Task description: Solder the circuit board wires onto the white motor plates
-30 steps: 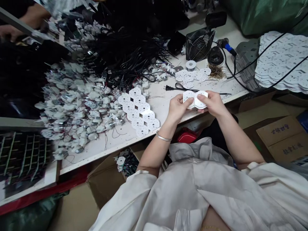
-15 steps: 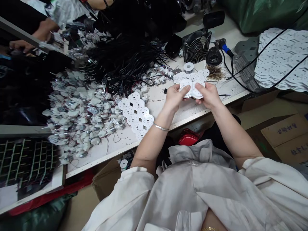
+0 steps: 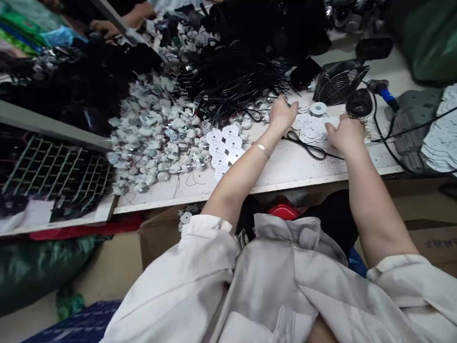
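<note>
My left hand (image 3: 283,114) is over the bench beside white lobed circuit boards (image 3: 310,130), its thumb apart from its partly curled fingers. Beyond its thumb, part of another rounded white piece (image 3: 302,103) shows. My right hand (image 3: 347,134) rests at the right end of the boards, thumb and fingers apart; its fingertips are partly hidden. A looped black cable (image 3: 306,146) lies in front of the boards, between my hands. Just behind them stands a white spool (image 3: 318,109). To the left lies another white perforated board (image 3: 222,148), partly behind my left forearm.
A heap of small white motor-like parts (image 3: 167,128) and black cables (image 3: 228,71) cover the bench's left side. A black fan (image 3: 337,83), a blue-handled tool (image 3: 387,95) and stacked white boards (image 3: 442,138) stand right. Another person's hand (image 3: 123,23) appears upper left.
Both hands have let go of the small stack of white boards and moved apart, left hand toward the cables, right hand to the boards' right end. The view has swung left.
</note>
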Tool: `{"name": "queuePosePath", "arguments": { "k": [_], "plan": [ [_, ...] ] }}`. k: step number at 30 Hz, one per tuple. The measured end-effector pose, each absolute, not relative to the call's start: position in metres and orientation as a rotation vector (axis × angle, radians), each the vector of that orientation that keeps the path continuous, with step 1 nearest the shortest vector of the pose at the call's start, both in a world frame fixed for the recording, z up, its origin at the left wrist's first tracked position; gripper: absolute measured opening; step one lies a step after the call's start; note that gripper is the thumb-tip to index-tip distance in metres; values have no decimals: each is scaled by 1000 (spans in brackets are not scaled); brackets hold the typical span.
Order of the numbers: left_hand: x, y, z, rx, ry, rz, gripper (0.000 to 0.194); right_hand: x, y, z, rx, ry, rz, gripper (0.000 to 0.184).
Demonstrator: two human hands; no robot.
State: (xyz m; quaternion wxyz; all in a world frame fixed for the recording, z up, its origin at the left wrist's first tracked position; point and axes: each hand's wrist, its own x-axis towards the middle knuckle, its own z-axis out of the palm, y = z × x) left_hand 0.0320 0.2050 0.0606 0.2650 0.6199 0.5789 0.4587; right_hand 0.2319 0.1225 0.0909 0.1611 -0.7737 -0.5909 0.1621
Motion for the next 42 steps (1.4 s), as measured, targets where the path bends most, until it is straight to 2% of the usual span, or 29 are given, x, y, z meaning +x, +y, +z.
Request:
{"name": "queuePosePath", "arguments": {
  "k": [2, 3, 5, 7, 10, 13, 17, 20, 23, 25, 27, 31, 34, 38, 42],
  "plan": [
    [-21, 162, 70, 1758, 1669, 1244, 28, 237, 109, 96, -2135, -1711, 406, 34],
    [-53, 135, 74, 1774, 1759, 1280, 32, 234, 101, 96, -2049, -1684, 486, 33],
    [-117, 83, 78, 1587, 2072, 1308, 38, 216, 84, 89, -1832, -1556, 795, 30],
    [-166, 44, 73, 1388, 2233, 1239, 35, 180, 71, 75, -1691, -1469, 1109, 25],
    [-189, 19, 55, 1109, 2229, 1091, 38, 109, 63, 50, -1452, -1363, 1633, 7],
    [-164, 19, 43, 1062, 2128, 1120, 40, 52, 64, 34, -1354, -1170, 1852, 10],
    [-118, 15, 54, 942, 1887, 1216, 24, 34, 54, 37, -1247, -1185, 1730, 23],
    [-96, 5, 67, 794, 1601, 1381, 32, 53, 45, 48, -1233, -1215, 1514, 47],
    [-82, -2, 77, 955, 1409, 1418, 41, 75, 39, 59, -1276, -1106, 1510, 56],
    [-76, -6, 80, 1055, 1389, 1343, 48, 86, 31, 66, -1312, -987, 1626, 55],
    [-70, -9, 80, 1101, 1382, 1291, 51, 97, 20, 72, -1356, -936, 1601, 52],
    [-57, -14, 67, 1138, 1240, 1266, 47, 118, 5, 77, -1478, -1100, 1231, 47],
    [-45, -25, 64, 1213, 1325, 1276, 43, 131, -3, 80, -1529, -1242, 1014, 42],
    [-29, -44, 83, 1340, 1576, 1245, 40, 134, -18, 85, -1542, -1304, 714, 38],
    [-18, -51, 103, 1536, 1747, 1212, 31, 127, -29, 83, -1425, -1269, 464, 45]
  ]
}}
